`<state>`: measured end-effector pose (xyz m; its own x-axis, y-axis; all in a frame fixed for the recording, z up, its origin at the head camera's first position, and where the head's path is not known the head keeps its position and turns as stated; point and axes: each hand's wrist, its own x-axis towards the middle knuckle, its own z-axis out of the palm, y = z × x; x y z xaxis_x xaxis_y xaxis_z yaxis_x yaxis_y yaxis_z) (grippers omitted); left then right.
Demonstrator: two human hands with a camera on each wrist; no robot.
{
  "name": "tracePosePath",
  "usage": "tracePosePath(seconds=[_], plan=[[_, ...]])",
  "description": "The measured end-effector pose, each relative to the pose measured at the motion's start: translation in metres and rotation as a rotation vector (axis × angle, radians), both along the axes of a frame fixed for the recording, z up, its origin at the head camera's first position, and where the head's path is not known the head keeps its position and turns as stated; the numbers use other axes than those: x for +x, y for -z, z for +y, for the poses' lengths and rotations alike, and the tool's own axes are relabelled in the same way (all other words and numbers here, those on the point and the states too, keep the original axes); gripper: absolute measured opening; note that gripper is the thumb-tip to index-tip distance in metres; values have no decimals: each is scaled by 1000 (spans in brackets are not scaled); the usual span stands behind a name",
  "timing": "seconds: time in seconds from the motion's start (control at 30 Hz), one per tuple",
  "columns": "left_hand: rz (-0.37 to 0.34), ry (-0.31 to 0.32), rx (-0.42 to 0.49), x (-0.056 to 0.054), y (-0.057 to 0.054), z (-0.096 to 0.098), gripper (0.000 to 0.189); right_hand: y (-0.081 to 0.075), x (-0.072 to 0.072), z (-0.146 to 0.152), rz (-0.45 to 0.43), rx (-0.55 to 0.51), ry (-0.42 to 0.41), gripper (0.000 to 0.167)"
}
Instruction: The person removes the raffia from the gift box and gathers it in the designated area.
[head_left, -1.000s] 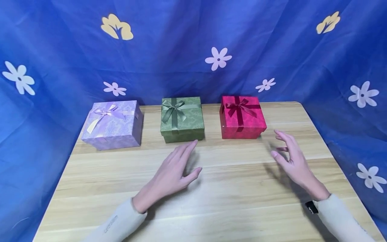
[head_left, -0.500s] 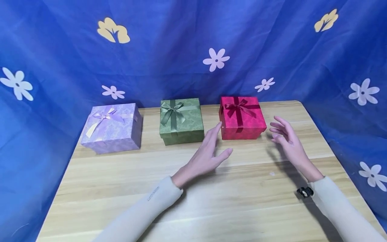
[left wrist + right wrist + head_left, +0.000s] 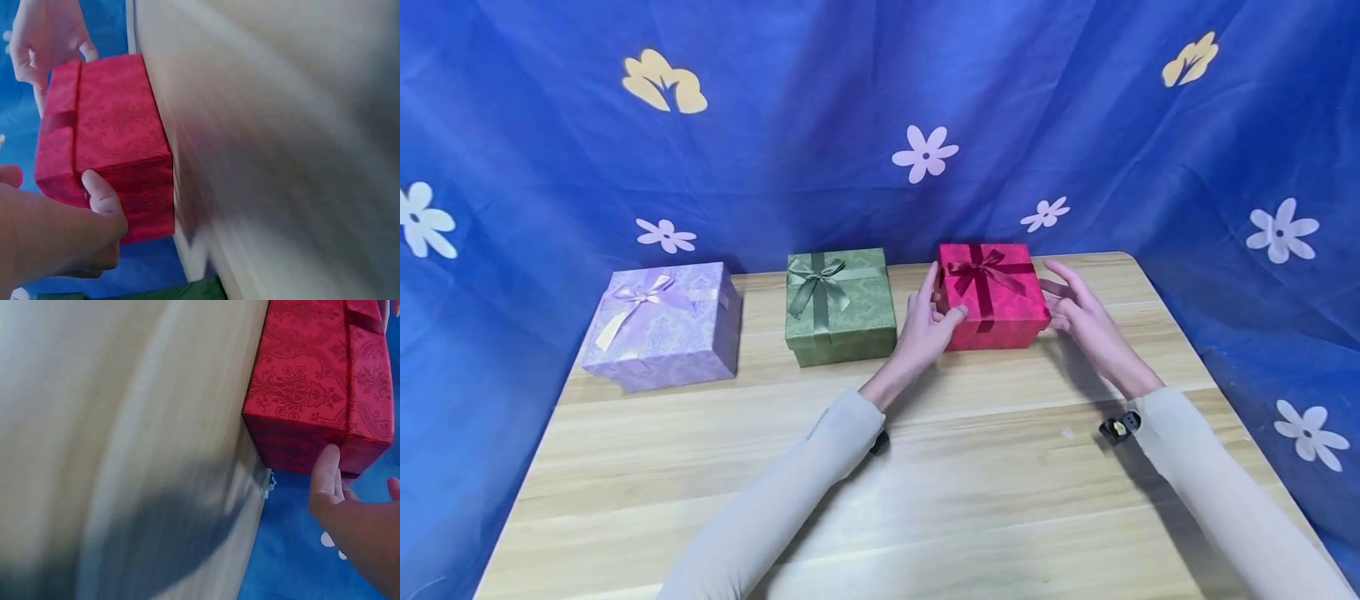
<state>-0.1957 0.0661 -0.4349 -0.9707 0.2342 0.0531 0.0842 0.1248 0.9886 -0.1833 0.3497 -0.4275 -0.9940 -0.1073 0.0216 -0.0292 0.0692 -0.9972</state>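
Two hands point(image 3: 921, 332) point(image 3: 1092, 329) flanking red box point(image 3: 1003, 307), forearms point(image 3: 790, 483) converging, right-hand contact unclear

Head view: bright and mostly sharp; we note pale glare on the table point(image 3: 1000, 500), soft shadows beside the left sleeve point(image 3: 782, 492) and right sleeve point(image 3: 1232, 492), dim folds in the curtain point(image 3: 820, 167). Wrist views: duller; we list the table as smeared, with dark blotches, the red box point(image 3: 300, 369) crisper in the right.
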Motion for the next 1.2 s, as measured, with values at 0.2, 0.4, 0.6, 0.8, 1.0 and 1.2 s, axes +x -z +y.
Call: tracePosePath(seconds=[0.2, 0.4, 0.6, 0.8, 1.0, 1.2], plan=[[-59, -61, 92, -18, 4, 13, 91, -1, -21, -2, -50, 7, 4, 77], [-117, -91, 133, -32, 2, 17, 84, 4, -31, -2, -80, 12, -24, 75], [-154, -103, 143, -40, 1, 16, 77, 6, -39, -2, -85, -7, -59, 73], [-151, -94, 146, -42, -2, 15, 76, 5, -40, -3, -94, -48, -42, 73], [-130, -103, 150, -43, -7, 15, 76, -2, -40, -5, -110, -46, -16, 69], [-72, -103, 160, -39, -15, 11, 75, -12, -36, -4, -85, -75, -7, 68]])
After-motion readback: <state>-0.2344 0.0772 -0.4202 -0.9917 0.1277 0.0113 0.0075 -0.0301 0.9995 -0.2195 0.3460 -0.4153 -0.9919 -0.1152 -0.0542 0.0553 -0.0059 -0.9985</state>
